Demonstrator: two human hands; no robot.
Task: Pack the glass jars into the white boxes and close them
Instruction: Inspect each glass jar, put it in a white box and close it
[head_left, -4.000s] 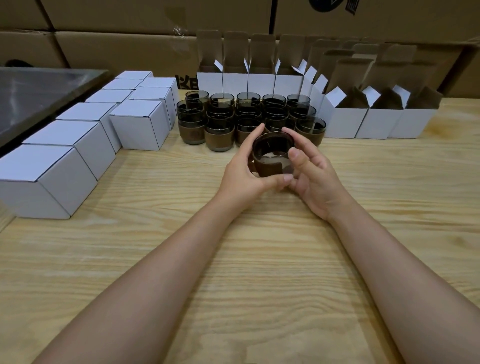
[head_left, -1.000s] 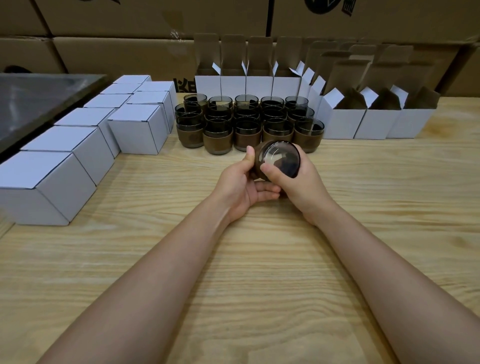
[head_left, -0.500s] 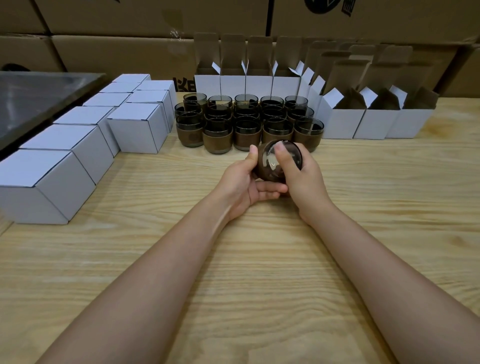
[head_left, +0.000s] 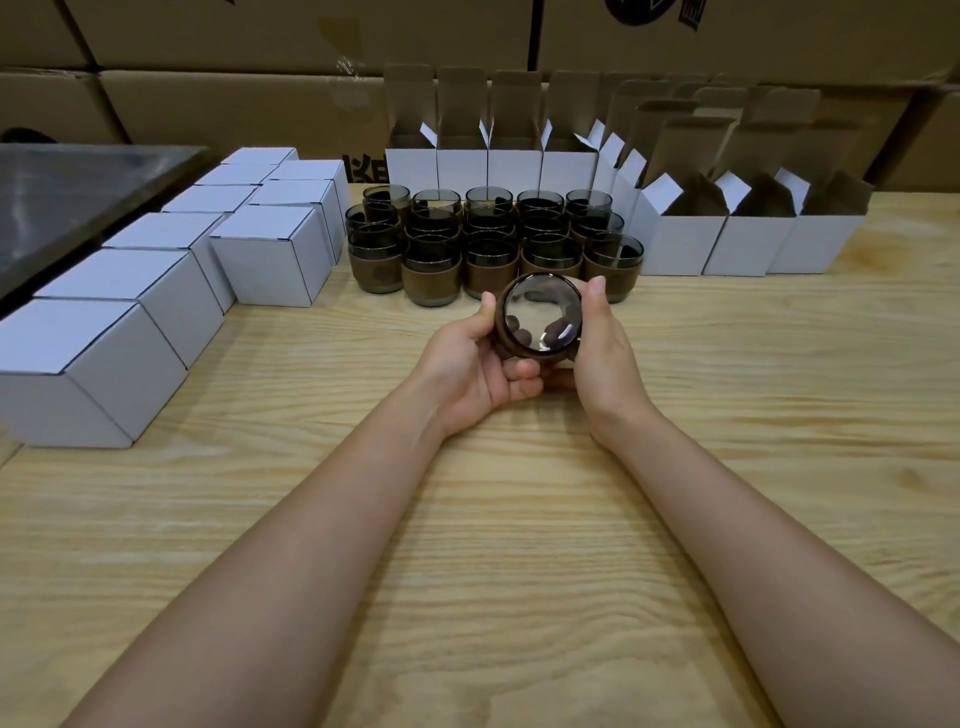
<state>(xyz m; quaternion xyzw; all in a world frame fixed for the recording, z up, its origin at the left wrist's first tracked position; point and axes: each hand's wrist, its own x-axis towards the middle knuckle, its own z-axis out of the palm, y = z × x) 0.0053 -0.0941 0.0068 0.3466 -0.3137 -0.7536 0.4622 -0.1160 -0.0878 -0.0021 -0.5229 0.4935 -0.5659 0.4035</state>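
Note:
A smoky glass jar (head_left: 540, 317) with a brown band is held tilted on its side between both hands, its round end facing me, just above the wooden table (head_left: 519, 545). My left hand (head_left: 475, 366) cups it from the left and below, thumb on its rim. My right hand (head_left: 602, 353) holds its right side. Behind them stands a block of several identical jars (head_left: 491, 244). Open white boxes (head_left: 680, 244) with raised flaps line the back and right. Closed white boxes (head_left: 270, 254) sit in rows at the left.
Large brown cartons (head_left: 467, 52) form a wall behind the table. A dark grey surface (head_left: 67, 197) lies at the far left beyond the closed boxes.
The jar has gone from upright on the table to lifted and tipped on its side. In the last half second my right fingers slid off its face to its right side.

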